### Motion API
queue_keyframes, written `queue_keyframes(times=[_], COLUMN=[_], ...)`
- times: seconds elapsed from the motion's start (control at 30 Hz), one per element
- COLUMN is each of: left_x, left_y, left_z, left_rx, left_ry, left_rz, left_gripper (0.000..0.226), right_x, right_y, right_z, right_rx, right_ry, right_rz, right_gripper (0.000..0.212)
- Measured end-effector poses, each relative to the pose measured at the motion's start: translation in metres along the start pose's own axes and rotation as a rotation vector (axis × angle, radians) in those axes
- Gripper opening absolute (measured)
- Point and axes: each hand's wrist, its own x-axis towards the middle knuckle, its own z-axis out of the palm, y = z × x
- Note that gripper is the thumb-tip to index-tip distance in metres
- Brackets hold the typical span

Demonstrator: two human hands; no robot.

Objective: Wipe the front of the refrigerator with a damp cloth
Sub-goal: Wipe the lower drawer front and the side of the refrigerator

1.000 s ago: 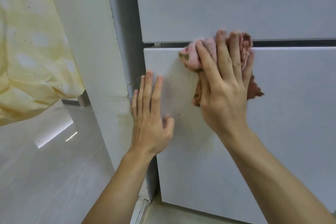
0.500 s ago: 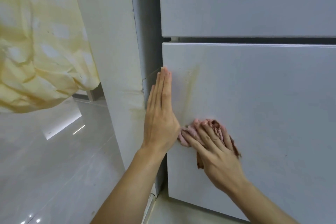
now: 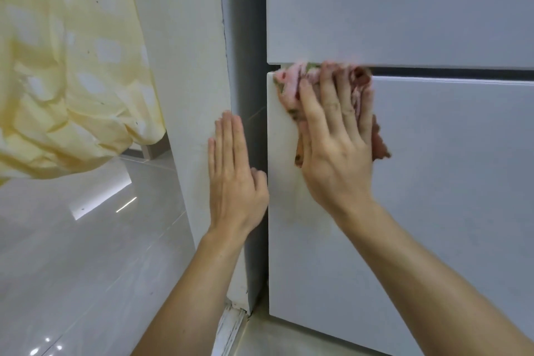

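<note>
Head view: we see the pink cloth (image 3: pixel 291 87), bunched, pressed flat at the top left corner of the lower refrigerator door (image 3: pixel 433 182), just under the dark gap below the upper door (image 3: pixel 390 6). Our right hand (image 3: pixel 335 147) covers it, fingers lightly spread and pointing up, holding it by palm pressure, not a pinch. The cloth lies beneath and ahead of those fingers, with the unwiped panel stretching down and to the right. A faint yellowish stain (image 3: pixel 294 220) sits below, near the wrist. Our left hand (image 3: pixel 234 173) rests flat, fingers together, against the white wall edge (image 3: pixel 185 95) beside the door, holding nothing.
</note>
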Motion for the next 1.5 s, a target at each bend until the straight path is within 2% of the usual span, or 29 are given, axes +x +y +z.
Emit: queue_keyframes(times=[0.13, 0.23, 0.33, 0.43, 0.57, 0.63, 0.73, 0.8, 0.97, 1.03, 1.13, 1.23, 1.5], left_x=[0.001, 0.001, 0.001, 0.002, 0.002, 0.003, 0.003, 0.003, 0.003, 0.006, 0.015, 0.025, 0.032], left_y=[-0.015, -0.02, -0.023, -0.022, -0.02, -0.019, -0.018, -0.018, -0.016, -0.012, 0.004, 0.024, 0.043], left_z=[0.003, 0.002, -0.003, -0.008, -0.007, -0.005, -0.001, 0.0, -0.001, -0.002, -0.003, -0.005, -0.003], left_rx=[-0.002, 0.036, 0.08, 0.054, 0.037, 0.054, 0.046, 0.046, 0.021, 0.001, -0.024, -0.101, -0.167], left_ry=[-0.042, -0.067, -0.092, -0.11, -0.096, -0.08, -0.055, -0.036, -0.011, 0.006, 0.058, 0.094, 0.119], left_rz=[-0.039, -0.045, -0.032, -0.038, -0.046, -0.049, -0.05, -0.053, -0.047, -0.056, -0.063, -0.05, -0.055], left_gripper=[0.096, 0.104, 0.106, 0.107, 0.109, 0.11, 0.112, 0.11, 0.092, 0.086, 0.085, 0.085, 0.078], right_x=[-0.071, -0.122, -0.127, -0.088, 0.006, 0.036, 0.033, 0.014, -0.037, -0.037, 0.001, 0.052, 0.063], right_y=[-0.002, 0.006, 0.016, 0.016, 0.002, -0.013, -0.027, -0.025, -0.004, 0.001, -0.002, -0.01, 0.0], right_z=[-0.003, -0.018, -0.03, -0.033, -0.012, 0.001, 0.011, 0.011, -0.01, -0.018, -0.011, 0.001, -0.011], right_rx=[0.006, -0.013, -0.005, 0.061, 0.059, 0.033, 0.018, 0.027, 0.047, 0.045, 0.048, 0.06, 0.05], right_ry=[-0.255, -0.507, -0.611, -0.499, -0.161, -0.097, -0.129, -0.191, -0.323, -0.292, -0.136, 0.017, 0.032], right_rz=[-0.138, -0.33, -0.416, -0.398, -0.186, -0.109, -0.077, -0.137, -0.26, -0.255, -0.172, -0.07, -0.081], right_gripper=[0.084, 0.098, 0.098, 0.08, 0.069, 0.064, 0.063, 0.062, 0.063, 0.063, 0.057, 0.042, 0.031])
